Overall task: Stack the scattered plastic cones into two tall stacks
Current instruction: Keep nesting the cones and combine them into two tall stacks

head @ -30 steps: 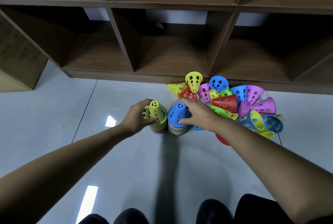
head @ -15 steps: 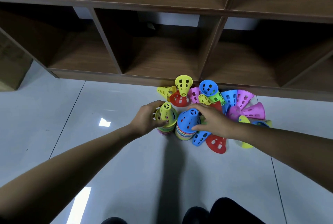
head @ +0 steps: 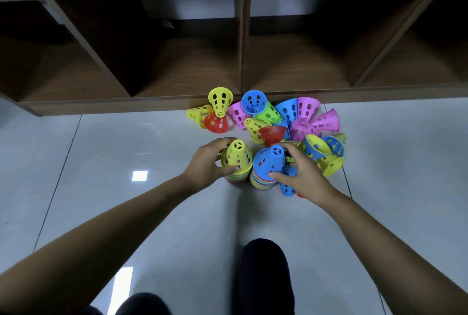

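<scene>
Two stacks of perforated plastic cones stand side by side on the grey floor. The left stack (head: pixel 236 159) is topped by a yellow cone, and my left hand (head: pixel 206 165) wraps around its left side. The right stack (head: pixel 268 165) is topped by a blue cone, and my right hand (head: pixel 302 175) grips it from the right. Behind and to the right lies a heap of loose cones (head: pixel 283 122) in yellow, red, pink, blue and green. A blue cone (head: pixel 288 189) lies on its side under my right hand.
A dark wooden shelf unit (head: pixel 240 43) with open compartments runs along the back, its base edge right behind the loose cones. My dark shoes (head: pixel 264 274) are at the bottom of the view. Grey tiled floor spreads left and right.
The camera view has shifted and tilted down. Both hands stay on the stacks; my right hand has slid lower on the blue-topped stack's right side.
</scene>
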